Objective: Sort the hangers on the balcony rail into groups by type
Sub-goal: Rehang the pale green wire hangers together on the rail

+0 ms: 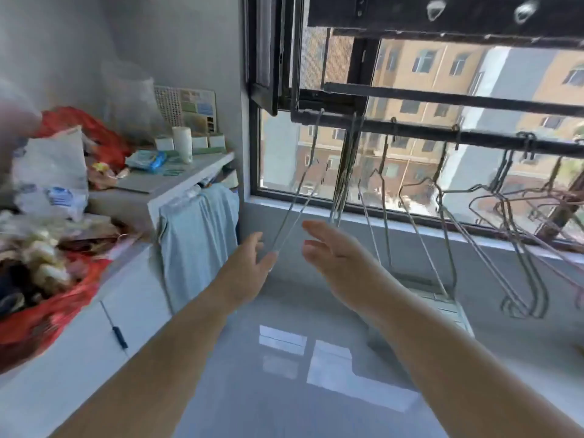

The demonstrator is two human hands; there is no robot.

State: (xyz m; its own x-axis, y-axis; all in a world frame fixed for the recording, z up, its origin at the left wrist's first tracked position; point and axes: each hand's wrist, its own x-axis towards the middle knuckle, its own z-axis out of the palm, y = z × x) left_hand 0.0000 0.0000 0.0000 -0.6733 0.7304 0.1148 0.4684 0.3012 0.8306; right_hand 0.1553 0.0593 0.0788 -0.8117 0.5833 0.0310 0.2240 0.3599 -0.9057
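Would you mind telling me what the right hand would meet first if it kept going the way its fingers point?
Probably the bunch of thin wire hangers just past the right hand; depth is uncertain.

no legible text, labels too blurred

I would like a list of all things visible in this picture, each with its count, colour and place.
rail: one, dark, across the window.
wire hangers: several, exact count unclear, silver-grey, hanging from the rail; leftmost one reaches down between the hands.
reddish hangers: count unclear, far right on the rail.
counter: one, white, left.
cloth: one, light blue, hanging over the counter edge.
red bags: two, on the left.
white cup: one, on the counter.
left hand: open, fingertips at the leftmost hanger's lower end.
right hand: open, beside that hanger.
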